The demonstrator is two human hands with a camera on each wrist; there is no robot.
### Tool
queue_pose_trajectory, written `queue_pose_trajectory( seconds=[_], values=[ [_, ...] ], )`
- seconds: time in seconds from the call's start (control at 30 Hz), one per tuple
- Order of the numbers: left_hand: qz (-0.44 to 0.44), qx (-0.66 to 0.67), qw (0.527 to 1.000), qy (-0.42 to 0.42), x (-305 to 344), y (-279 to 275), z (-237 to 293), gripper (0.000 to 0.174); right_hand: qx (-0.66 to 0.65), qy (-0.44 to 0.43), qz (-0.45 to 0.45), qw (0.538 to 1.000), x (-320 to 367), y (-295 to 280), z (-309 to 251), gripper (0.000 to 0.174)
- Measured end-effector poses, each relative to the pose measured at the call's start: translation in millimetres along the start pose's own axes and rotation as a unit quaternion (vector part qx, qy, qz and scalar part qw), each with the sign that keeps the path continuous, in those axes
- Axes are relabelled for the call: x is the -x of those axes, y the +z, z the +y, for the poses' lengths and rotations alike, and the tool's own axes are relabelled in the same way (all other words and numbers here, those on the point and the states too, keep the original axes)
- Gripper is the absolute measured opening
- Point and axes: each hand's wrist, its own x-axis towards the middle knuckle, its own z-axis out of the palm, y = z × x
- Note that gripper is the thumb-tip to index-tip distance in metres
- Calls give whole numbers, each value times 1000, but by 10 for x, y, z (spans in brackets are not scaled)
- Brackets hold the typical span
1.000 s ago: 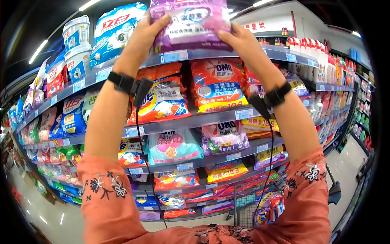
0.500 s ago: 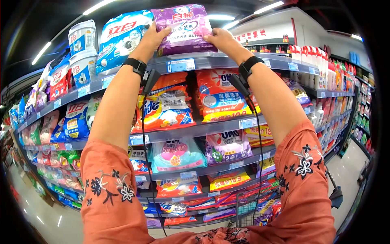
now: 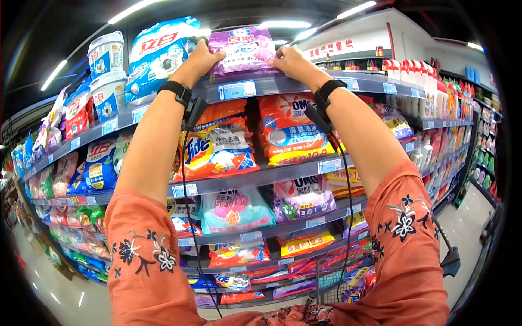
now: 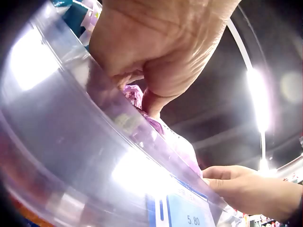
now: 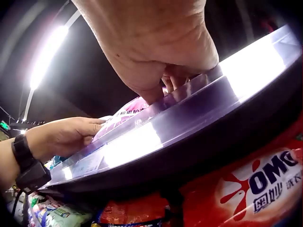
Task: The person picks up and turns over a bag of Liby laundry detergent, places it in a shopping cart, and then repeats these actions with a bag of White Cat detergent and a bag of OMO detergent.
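Note:
Both hands hold a purple bag of washing powder (image 3: 242,51) by its two sides on the top shelf, behind the shelf's front lip. My left hand (image 3: 201,60) grips the left side, its thumb over the front. In the left wrist view, purple plastic (image 4: 134,94) shows between the thumb and fingers of that hand. My right hand (image 3: 298,65) grips the opposite side, thumb in front. The right wrist view shows its fingers (image 5: 176,78) behind the clear shelf lip, partly hidden, beside the bag (image 5: 127,112).
A large blue-and-white detergent bag (image 3: 163,57) and stacked white tubs (image 3: 106,70) stand left of the purple bag. A price label (image 3: 236,90) sits on the shelf edge. Below are orange Tide bags (image 3: 220,146) and red OMO bags (image 3: 291,130). A wire cart (image 3: 329,274) stands low in front.
The purple bag has gone from raised close before me to farther back and lower on the top shelf. Both hands have moved with it, keeping their hold on its sides.

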Motion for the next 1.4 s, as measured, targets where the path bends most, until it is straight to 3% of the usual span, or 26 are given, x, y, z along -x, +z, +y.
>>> queue_pose_trajectory(
  seconds=[0.13,0.3,0.4,0.43,0.5,0.53,0.67,0.8,0.97,1.07,1.17,1.27,1.4],
  values=[
    [26,-54,998,29,78,3,-8,62,7,-21,23,999,-4,36,29,34],
    [63,-176,977,105,37,15,-104,63,12,-5,37,999,-105,104,144,46],
    [99,-271,922,260,184,97,97,60,31,-17,63,997,-87,146,121,54],
    [71,-280,916,277,221,153,172,59,44,-25,69,996,-85,157,82,56],
    [14,-298,904,306,337,270,273,58,96,-164,144,971,-136,256,97,52],
    [-30,-332,898,289,415,283,287,62,121,-232,180,948,-158,301,103,50],
    [-52,-331,913,231,617,322,264,66,120,-207,31,970,-80,295,28,42],
    [-46,-334,919,202,835,296,362,68,127,-168,3,978,21,215,-68,42],
    [-40,-380,901,206,956,267,410,67,138,-164,9,977,90,191,-59,43],
    [-88,-342,917,185,861,174,441,64,124,-186,69,972,103,171,-48,42],
    [5,-391,865,316,917,164,413,62,73,-242,115,961,240,73,-174,42],
    [-21,-393,874,285,1047,174,417,62,127,-253,12,959,241,135,-178,43],
    [-34,-373,892,252,1049,165,301,62,103,-278,24,955,363,259,-160,46]
  ],
)
